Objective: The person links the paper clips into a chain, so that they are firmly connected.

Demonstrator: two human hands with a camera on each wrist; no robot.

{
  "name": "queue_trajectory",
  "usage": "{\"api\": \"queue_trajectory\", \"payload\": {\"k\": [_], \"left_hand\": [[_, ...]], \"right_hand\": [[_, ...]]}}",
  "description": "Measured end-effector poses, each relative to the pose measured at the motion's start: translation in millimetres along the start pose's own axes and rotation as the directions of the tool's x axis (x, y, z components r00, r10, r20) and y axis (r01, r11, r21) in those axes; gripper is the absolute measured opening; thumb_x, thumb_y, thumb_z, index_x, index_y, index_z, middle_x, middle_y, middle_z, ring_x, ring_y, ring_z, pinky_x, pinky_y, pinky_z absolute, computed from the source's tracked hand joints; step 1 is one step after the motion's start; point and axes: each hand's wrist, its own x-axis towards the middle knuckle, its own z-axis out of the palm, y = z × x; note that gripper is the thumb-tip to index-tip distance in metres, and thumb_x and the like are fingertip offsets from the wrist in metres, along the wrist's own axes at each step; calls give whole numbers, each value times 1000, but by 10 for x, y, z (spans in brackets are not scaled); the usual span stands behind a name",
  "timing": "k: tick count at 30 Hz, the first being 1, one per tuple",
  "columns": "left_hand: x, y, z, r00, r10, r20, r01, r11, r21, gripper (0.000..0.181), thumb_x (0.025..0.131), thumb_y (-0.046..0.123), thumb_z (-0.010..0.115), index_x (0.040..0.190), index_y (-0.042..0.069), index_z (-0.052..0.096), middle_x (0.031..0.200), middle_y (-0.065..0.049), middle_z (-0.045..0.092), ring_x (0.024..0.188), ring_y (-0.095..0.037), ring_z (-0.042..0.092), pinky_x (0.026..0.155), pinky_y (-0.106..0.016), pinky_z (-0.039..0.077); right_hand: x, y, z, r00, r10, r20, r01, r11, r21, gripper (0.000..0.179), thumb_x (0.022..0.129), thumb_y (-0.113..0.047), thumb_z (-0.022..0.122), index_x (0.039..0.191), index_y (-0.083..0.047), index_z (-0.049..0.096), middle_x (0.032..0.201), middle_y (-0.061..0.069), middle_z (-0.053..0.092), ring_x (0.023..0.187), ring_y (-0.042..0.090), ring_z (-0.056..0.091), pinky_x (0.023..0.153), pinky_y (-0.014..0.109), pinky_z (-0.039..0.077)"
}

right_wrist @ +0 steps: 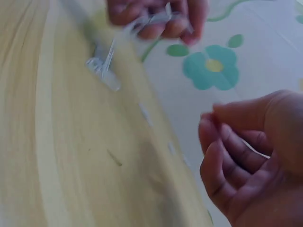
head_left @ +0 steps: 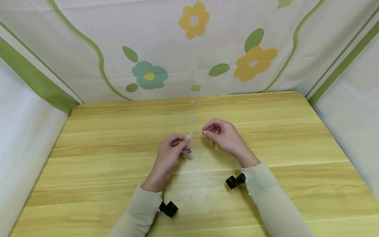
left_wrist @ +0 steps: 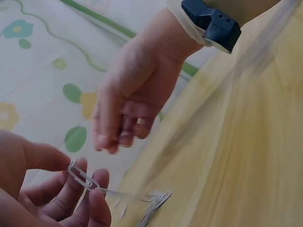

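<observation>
In the head view my left hand [head_left: 170, 153] pinches a pale wire paper clip [head_left: 190, 134]. The left wrist view shows this clip between thumb and fingers, with more clips linked to it. A bunch of paper clips [head_left: 189, 154] hangs below these fingers; whether it touches the table cannot be made out. My right hand [head_left: 223, 136] is to the right, apart from the clips. Its thumb and index fingertips meet, the other fingers are curled, and nothing shows between them in the right wrist view.
Two loose paper clips, one nearer [head_left: 194, 118] and one farther [head_left: 193, 101], lie toward the back of the wooden table [head_left: 118, 131]. A small thin dark mark or sliver [right_wrist: 114, 158] shows on the tabletop. Flower-printed cloth [head_left: 171, 42] hangs behind the back edge.
</observation>
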Motion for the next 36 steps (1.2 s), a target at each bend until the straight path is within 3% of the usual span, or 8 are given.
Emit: {"api": "queue_trajectory", "payload": {"k": [4,9,17,21,29,36], "left_hand": [[19,28,-251,996,-10,-85,4,998,-69,20,108,15,65,120,-1,69,93,-8,75,79,-15,73,71,-29,59],[11,72,-544,987,-12,-163,-10,991,-133,24,109,16,63,123,-3,66,90,-1,73,82,-14,72,73,-27,60],[-34,122,-962,960,-8,-279,-33,989,-145,23,111,19,60,123,-1,65,92,2,72,84,-13,72,72,-22,59],[-33,114,-979,956,-11,-292,-34,988,-149,20,110,18,63,119,1,68,90,2,73,82,-12,73,70,-23,60],[-24,138,-834,971,11,-238,-38,993,-109,26,110,21,64,123,-2,67,91,2,74,85,-15,72,71,-24,59],[6,148,-695,979,19,-201,-40,994,-100,25,110,19,64,122,-2,67,90,1,74,84,-16,72,70,-24,58]], "right_hand": [[171,35,124,998,-43,41,48,990,-134,16,102,-12,74,117,-10,77,106,5,76,97,21,69,86,36,58],[338,46,278,988,-111,108,133,968,-215,16,99,-6,75,114,-8,78,103,6,75,91,19,67,83,33,56],[418,0,411,981,-138,133,179,908,-378,5,97,-14,80,102,-12,80,101,3,71,91,17,65,84,34,56],[401,-1,424,979,-145,143,194,881,-431,3,99,-15,79,96,-14,79,96,2,69,88,16,64,82,32,56],[297,-3,414,970,-155,186,230,829,-510,5,104,-16,73,102,-12,73,99,1,64,86,15,60,79,31,54],[238,-3,367,972,-147,185,225,812,-539,6,103,-15,74,100,-10,72,104,3,63,90,16,60,85,33,56]]}}
